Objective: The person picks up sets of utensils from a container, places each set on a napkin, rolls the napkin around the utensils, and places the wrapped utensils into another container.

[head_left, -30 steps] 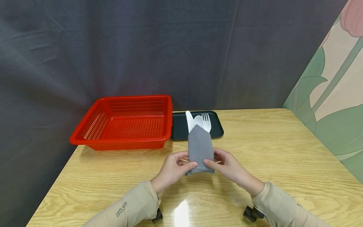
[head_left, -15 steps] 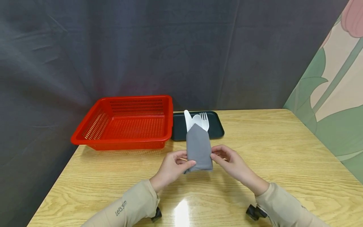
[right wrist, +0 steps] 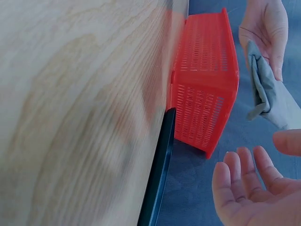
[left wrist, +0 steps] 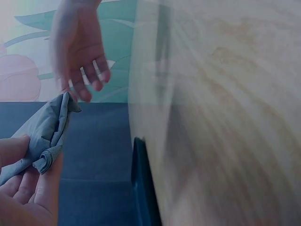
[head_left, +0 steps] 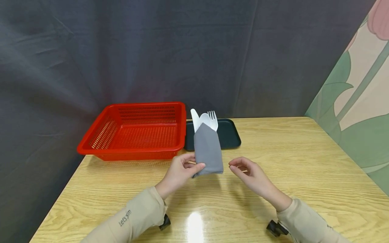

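Note:
A folded grey napkin [head_left: 208, 148] is pinched at its lower left by my left hand [head_left: 179, 170], thumb on the front and fingers behind. Out of its pointed top stick a white plastic knife [head_left: 195, 118], a spoon [head_left: 205, 118] and a fork [head_left: 213, 120]. My right hand [head_left: 250, 173] hovers just to the right of the napkin, apart from it, with relaxed fingers. In the left wrist view the napkin's folded bottom [left wrist: 49, 134] shows in the left hand's grip. The right wrist view has the right hand [right wrist: 258, 188] with nothing in it.
A red plastic basket [head_left: 139, 153] stands at the back left of the wooden table [head_left: 304, 162]. Beside it lies a dark tray [head_left: 229, 135], partly behind the napkin and cutlery. A dark curtain hangs behind the table.
My right hand has let go of the napkin and drawn off to the right. The left hand has raised the napkin with its cutlery slightly and shifted it left, tilting it.

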Demonstrator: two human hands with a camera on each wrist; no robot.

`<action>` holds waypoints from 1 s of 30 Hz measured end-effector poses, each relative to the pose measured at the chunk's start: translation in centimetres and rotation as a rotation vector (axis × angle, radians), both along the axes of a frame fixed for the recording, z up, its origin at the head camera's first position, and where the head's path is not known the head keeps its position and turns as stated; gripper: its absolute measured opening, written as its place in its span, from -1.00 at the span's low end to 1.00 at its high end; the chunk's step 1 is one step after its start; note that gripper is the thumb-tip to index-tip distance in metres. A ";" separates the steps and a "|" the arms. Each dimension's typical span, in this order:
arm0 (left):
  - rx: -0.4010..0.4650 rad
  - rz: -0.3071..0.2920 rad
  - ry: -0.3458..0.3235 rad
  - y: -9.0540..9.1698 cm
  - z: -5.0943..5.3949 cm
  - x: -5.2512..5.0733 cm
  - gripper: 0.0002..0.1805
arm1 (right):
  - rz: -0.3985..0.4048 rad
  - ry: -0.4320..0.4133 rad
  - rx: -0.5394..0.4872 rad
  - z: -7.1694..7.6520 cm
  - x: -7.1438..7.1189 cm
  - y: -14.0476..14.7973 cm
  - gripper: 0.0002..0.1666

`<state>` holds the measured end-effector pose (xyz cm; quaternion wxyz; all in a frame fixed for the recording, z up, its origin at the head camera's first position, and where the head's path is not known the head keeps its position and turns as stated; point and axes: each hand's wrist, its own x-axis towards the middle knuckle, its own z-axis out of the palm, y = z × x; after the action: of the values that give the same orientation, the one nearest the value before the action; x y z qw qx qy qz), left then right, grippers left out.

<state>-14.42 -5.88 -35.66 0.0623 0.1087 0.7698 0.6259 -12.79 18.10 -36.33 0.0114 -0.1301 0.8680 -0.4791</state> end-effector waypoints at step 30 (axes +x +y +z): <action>-0.091 0.083 -0.008 -3.0 4.7 -2.1 -0.60 | 0.021 -0.003 0.003 -0.5 0.3 0.4 -0.77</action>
<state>-16.55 -8.92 -30.91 0.0443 0.0714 0.8010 0.5927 -12.46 18.51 -36.82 0.0180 -0.1383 0.8673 -0.4778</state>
